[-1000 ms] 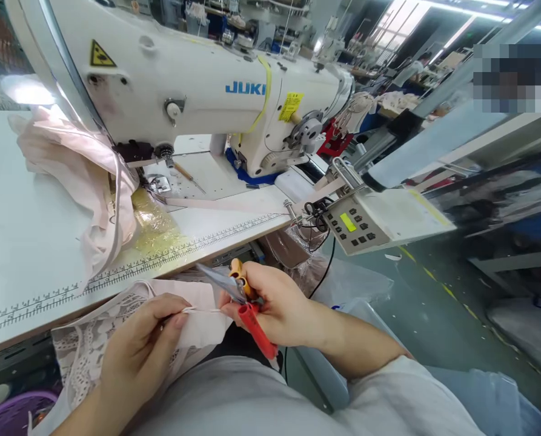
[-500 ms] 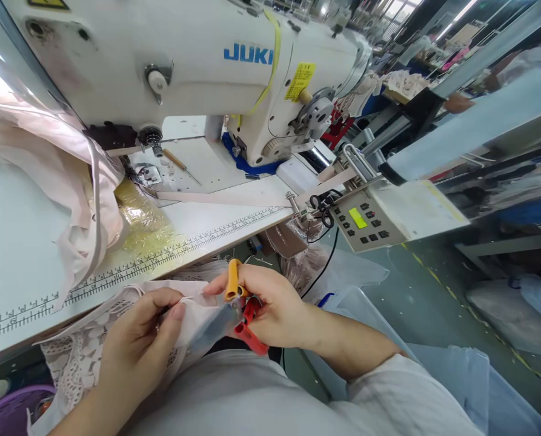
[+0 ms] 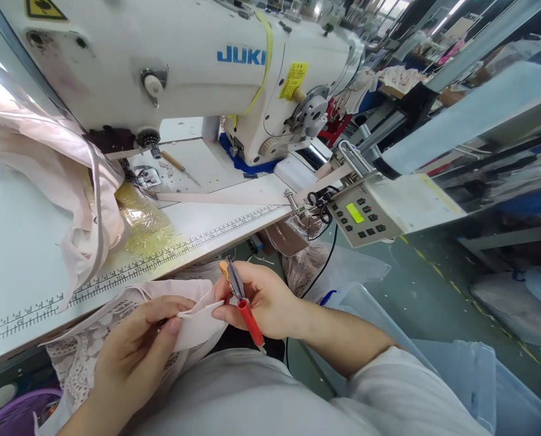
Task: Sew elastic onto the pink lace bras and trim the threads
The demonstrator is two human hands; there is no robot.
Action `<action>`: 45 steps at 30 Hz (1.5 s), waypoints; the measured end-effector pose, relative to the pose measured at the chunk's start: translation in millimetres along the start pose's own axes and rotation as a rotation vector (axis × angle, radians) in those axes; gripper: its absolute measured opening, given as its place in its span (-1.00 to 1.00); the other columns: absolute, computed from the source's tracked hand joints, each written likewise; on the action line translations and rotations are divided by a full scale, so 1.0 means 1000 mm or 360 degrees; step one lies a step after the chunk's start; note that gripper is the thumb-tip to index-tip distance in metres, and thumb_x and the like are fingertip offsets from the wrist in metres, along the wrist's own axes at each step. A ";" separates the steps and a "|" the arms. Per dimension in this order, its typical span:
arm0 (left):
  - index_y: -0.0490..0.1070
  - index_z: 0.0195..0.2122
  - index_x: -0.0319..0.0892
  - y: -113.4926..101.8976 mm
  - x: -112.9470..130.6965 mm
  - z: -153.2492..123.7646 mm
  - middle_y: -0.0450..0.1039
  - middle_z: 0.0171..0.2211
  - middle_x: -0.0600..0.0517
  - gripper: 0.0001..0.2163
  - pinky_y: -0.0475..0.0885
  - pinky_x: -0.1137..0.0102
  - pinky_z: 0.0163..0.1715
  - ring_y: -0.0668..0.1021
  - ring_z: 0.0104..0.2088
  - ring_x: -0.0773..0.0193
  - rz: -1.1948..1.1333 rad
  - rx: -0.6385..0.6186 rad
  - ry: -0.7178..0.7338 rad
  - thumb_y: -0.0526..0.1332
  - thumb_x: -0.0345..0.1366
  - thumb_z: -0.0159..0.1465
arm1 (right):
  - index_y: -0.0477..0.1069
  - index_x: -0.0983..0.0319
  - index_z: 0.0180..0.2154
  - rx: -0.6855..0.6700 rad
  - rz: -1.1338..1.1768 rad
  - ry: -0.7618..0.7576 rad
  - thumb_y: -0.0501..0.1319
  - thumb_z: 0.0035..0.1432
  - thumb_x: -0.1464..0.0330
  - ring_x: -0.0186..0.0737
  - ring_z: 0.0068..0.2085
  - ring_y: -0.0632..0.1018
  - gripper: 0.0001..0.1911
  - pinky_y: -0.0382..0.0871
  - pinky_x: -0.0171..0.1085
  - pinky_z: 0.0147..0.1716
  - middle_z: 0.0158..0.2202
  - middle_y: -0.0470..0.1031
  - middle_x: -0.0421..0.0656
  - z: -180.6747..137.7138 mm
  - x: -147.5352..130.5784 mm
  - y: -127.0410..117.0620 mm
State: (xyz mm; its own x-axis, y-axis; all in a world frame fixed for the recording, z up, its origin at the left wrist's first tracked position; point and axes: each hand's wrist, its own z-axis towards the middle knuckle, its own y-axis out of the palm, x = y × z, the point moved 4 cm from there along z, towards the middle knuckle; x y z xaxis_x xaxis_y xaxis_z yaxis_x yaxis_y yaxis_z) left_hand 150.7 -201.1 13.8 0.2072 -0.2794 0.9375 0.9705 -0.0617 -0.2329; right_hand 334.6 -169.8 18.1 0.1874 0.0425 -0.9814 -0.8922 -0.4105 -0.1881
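A pale pink garment (image 3: 200,324) with lace (image 3: 80,357) lies across my lap, below the table edge. The thumb and fingers of my left hand (image 3: 134,345) pinch its folded edge. My right hand (image 3: 268,301) is closed around thread snips (image 3: 250,321) with orange and red sleeves on the handles. Its thumb and index finger also pinch the garment's edge, a short way right of my left fingers. The snips point upward, and the fabric is stretched between both hands. Part of the garment is hidden under my left hand.
A white sewing machine (image 3: 183,66) stands on the table, with a tape measure strip (image 3: 206,236) along the front edge. Pink fabric (image 3: 65,175) is heaped at left. An awl (image 3: 179,166) lies near the needle. A control box (image 3: 361,212) and clear bin (image 3: 365,303) are at right.
The snips have turned in my right hand, from blades down over the fabric to blades up. My right thumb and index finger now grip the garment edge. The view has shifted slightly.
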 end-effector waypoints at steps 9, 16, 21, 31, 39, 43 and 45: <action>0.47 -0.31 -0.05 -0.005 -0.003 -0.007 0.62 -0.34 0.08 -0.91 0.55 0.52 -0.34 0.64 -0.34 0.29 0.0111 0.0121 -0.0079 0.21 -0.21 0.30 | 0.23 0.19 -0.46 0.0230 -0.0066 -0.0092 0.38 -0.03 0.19 -0.39 -0.52 0.26 -0.65 0.21 -0.36 -0.54 -0.52 0.25 -0.31 -0.008 -0.005 0.007; 0.47 -0.31 -0.08 -0.005 -0.003 -0.017 0.61 -0.34 0.07 -0.85 0.54 0.53 -0.36 0.62 -0.37 0.29 0.0142 0.0213 -0.0182 0.25 -0.13 0.26 | 0.13 0.16 -0.47 0.0253 -0.0024 -0.0013 0.37 -0.06 0.22 -0.39 -0.52 0.27 -0.61 0.23 -0.36 -0.54 -0.52 0.24 -0.32 -0.015 -0.008 0.013; 0.44 -0.39 -0.12 -0.002 -0.002 -0.012 0.52 -0.52 0.08 -0.79 0.44 0.55 -0.60 0.53 -0.57 0.33 0.0089 0.0179 -0.0362 0.26 -0.09 0.20 | 0.23 0.17 -0.36 0.0312 0.0022 0.0018 0.38 -0.08 0.25 -0.37 -0.48 0.33 -0.65 0.28 -0.35 -0.51 -0.45 0.33 -0.29 -0.020 -0.007 0.014; 0.43 -0.43 -0.14 0.007 0.006 0.000 0.48 -0.55 0.05 -0.75 0.37 0.47 -0.58 0.47 -0.56 0.30 0.0239 -0.0046 -0.0313 0.16 -0.08 0.22 | 0.22 0.19 -0.44 0.0147 -0.0064 0.0059 0.41 -0.06 0.15 -0.41 -0.54 0.28 -0.60 0.22 -0.39 -0.56 -0.54 0.28 -0.34 -0.021 -0.003 0.005; 0.41 -0.48 -0.13 0.012 0.014 0.012 0.42 -0.63 0.08 -0.73 0.29 0.46 -0.65 0.41 -0.63 0.30 0.0283 -0.0128 -0.0254 0.11 -0.08 0.22 | 0.16 0.18 -0.49 0.0113 -0.0156 0.0073 0.37 -0.04 0.09 -0.41 -0.56 0.20 -0.56 0.11 -0.37 -0.58 -0.58 0.17 -0.35 -0.022 -0.011 -0.003; 0.42 -0.45 -0.13 0.013 0.012 0.011 0.45 -0.59 0.07 -0.72 0.32 0.45 -0.62 0.44 -0.59 0.29 0.0246 -0.0163 -0.0269 0.10 -0.06 0.25 | 0.13 0.18 -0.54 0.0113 -0.0435 -0.0102 0.33 0.03 0.08 -0.40 -0.53 0.18 -0.54 0.12 -0.36 -0.56 -0.56 0.15 -0.33 -0.018 -0.019 -0.009; 0.43 -0.44 -0.13 0.012 0.014 0.010 0.46 -0.59 0.07 -0.72 0.33 0.45 -0.61 0.45 -0.58 0.29 0.0274 -0.0154 -0.0232 0.09 -0.07 0.25 | 0.14 0.19 -0.54 0.0023 -0.0570 -0.0177 0.34 0.02 0.05 -0.39 -0.51 0.20 -0.53 0.15 -0.35 -0.53 -0.54 0.17 -0.31 -0.015 -0.025 -0.012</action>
State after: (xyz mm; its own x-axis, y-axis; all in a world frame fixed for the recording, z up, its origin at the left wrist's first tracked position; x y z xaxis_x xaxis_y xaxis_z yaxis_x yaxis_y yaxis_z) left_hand 166.3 -195.9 27.1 0.3911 -0.1528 0.9076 0.9045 -0.1184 -0.4097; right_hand 346.9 -179.4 45.1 0.4437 0.2803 -0.8512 -0.7840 -0.3388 -0.5202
